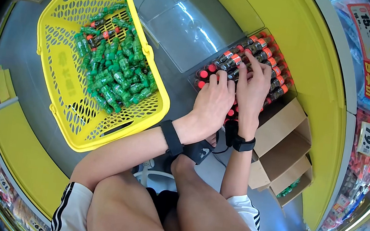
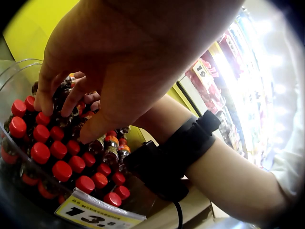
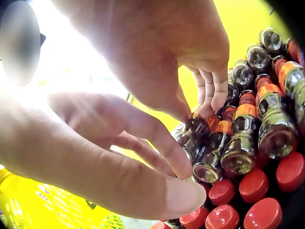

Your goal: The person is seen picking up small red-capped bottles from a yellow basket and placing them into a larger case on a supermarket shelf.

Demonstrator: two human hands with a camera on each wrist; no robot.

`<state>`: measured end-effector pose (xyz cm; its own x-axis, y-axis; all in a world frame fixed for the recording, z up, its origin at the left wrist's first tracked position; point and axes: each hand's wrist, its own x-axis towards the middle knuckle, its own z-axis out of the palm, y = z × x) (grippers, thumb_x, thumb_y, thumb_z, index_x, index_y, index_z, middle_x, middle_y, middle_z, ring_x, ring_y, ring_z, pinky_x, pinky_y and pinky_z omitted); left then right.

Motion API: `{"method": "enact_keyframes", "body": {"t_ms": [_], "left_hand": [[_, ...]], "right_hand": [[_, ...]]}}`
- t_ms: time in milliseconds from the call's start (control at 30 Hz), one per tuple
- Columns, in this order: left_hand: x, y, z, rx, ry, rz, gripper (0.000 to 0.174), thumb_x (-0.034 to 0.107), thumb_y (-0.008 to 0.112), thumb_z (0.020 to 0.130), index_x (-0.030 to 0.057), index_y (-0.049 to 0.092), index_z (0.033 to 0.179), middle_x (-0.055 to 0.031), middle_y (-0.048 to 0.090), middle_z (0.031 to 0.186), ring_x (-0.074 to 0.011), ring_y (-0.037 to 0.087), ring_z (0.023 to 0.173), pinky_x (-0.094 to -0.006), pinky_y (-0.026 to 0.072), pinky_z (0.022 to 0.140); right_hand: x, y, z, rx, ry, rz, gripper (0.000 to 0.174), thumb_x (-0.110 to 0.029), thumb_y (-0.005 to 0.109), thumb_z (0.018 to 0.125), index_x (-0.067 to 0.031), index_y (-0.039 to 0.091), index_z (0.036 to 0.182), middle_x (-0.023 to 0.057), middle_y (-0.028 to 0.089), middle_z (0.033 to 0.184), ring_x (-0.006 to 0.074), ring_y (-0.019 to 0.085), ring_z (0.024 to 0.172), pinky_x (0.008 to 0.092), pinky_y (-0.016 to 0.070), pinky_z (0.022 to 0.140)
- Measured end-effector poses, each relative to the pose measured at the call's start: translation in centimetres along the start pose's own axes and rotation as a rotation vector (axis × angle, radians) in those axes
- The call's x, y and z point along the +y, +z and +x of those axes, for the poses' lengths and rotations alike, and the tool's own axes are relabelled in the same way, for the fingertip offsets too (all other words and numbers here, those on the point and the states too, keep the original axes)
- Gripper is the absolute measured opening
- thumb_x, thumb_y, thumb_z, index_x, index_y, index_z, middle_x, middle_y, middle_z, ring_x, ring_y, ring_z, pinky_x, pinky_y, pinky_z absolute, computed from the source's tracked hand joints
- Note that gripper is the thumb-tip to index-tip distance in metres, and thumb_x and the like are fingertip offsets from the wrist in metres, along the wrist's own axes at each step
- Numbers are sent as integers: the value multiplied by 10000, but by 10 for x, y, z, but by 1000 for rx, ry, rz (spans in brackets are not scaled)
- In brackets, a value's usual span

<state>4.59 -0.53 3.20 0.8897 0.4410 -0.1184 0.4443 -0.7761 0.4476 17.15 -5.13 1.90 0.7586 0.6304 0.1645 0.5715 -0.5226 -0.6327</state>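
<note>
My right hand [image 1: 253,84] reaches over a clear bin packed with small dark bottles [image 1: 275,71] that have red caps and orange labels. In the right wrist view, the thumb and fingertips of this hand [image 3: 157,62] pinch one little bottle [image 3: 196,125] lying on the top layer. Beside it, my left hand [image 1: 215,98] hovers low over the bin's near corner, its fingers loosely bent and spread. The left wrist view has these fingers [image 2: 72,101] right at the bottles, above rows of upright red caps [image 2: 62,170].
A yellow basket [image 1: 155,128] at the left holds many green bottles [image 1: 120,76] and a few dark ones. Open cardboard boxes [image 1: 279,142] stand right of the bin. A price tag [image 2: 97,212] is fixed to the bin's front. Yellow shelving [image 1: 315,48] curves along the right.
</note>
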Motion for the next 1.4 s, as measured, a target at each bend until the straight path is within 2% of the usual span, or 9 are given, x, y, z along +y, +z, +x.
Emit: {"method": "enact_keyframes", "body": {"t_ms": [100,333,433,533,600,867,1133,1267,1400], "left_hand": [[0,-1,-1,-6,-13,12,471,-37,766,681,-95,583,1111,-249,542,1164,-381,621,1047,-420,604,829],[-1,-27,-8,-12,35,-70,399,-38,757,713,-103,611,1078,-259,566,1145,-394,627,1069,-422,627,819],[-5,-43,-10,208,165,-113,332,-31,742,744,-104,625,1046,-253,610,1097,-388,640,1056,-427,629,812],[-11,-69,-17,135,203,-118,264,-13,721,781,-96,634,1017,-234,646,1039,-379,661,1034,-437,626,821],[-16,-77,-22,223,228,-92,209,13,701,819,-79,648,998,-213,666,1008,-374,681,997,-452,624,826],[-55,-127,-65,378,143,-135,118,46,668,862,-46,685,934,-226,669,996,-405,677,985,-496,604,844],[-130,-162,-105,411,-102,-97,222,122,738,874,-35,728,1030,-213,673,978,-405,670,1003,-501,583,875],[-180,-161,-118,457,-212,-40,269,176,788,867,-18,702,1033,-215,674,1012,-409,666,1024,-508,578,878],[-220,-159,-125,441,-323,29,270,187,795,882,-21,697,1025,-223,681,1036,-406,669,1036,-506,582,895]], "right_hand": [[-9,-7,-1,-25,67,34,290,-152,707,1021,-98,754,1302,153,598,1099,243,634,745,395,556,749],[-30,-32,1,-44,-32,25,255,-151,712,1015,-83,754,1257,138,648,1025,253,685,796,391,566,751],[-47,-55,4,-225,-217,-52,206,-129,696,1007,-58,737,1196,150,691,1026,310,735,882,422,580,754],[-61,-66,5,-338,-327,-81,169,-91,674,985,-36,722,1138,159,700,985,371,714,903,447,572,779],[-75,-72,2,-347,-405,-68,150,-76,664,977,-30,713,1111,166,699,977,389,702,907,459,568,780],[-143,-71,-13,-411,-639,-60,98,-49,640,953,-1,656,1037,195,691,931,431,673,899,488,556,756],[-228,-24,-12,-555,-747,-80,199,-115,681,940,-67,688,1132,173,735,974,417,700,853,514,557,761],[-258,6,-12,-585,-847,-112,282,-178,722,949,-43,625,1177,211,728,955,428,712,868,539,557,736],[-281,37,-6,-754,-832,-214,306,-170,685,988,-45,585,1249,192,737,1040,420,709,977,503,566,837]]}}
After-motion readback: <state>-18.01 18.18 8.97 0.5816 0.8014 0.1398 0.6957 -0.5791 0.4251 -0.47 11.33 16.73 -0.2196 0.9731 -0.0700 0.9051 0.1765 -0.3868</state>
